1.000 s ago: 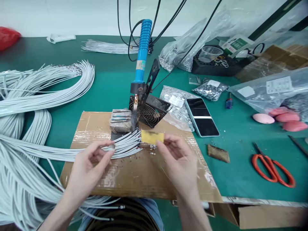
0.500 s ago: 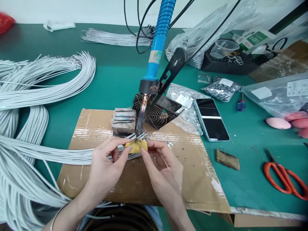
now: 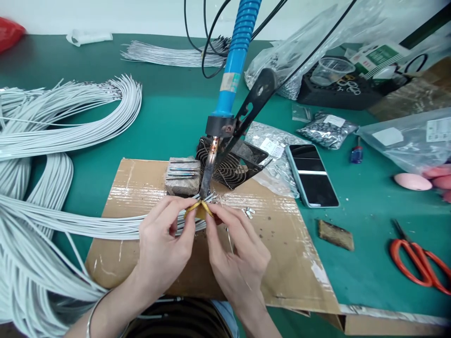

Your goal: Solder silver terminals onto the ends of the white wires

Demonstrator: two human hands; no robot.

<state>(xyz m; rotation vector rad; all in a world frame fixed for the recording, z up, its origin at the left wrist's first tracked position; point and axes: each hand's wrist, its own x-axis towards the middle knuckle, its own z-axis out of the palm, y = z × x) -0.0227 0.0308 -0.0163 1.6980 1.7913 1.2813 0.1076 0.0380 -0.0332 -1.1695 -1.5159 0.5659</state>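
Yellow strip (image 3: pixel 201 212), bent, at tip of iron (image 3: pixel 208 173), above cardboard (image 3: pixel 285 267). Left hand (image 3: pixel 165 241): thumb and index fingers nearly together, pinching strip's left end. Right hand (image 3: pixel 235 246): fingers pinching right end, thin wire (image 3: pixel 229 240) beside them. White cables (image 3: pixel 105 226) run behind left hand. Block (image 3: pixel 181 187) just left of iron; phone (image 3: pixel 313 176) farther right on tabletop (image 3: pixel 169 115).
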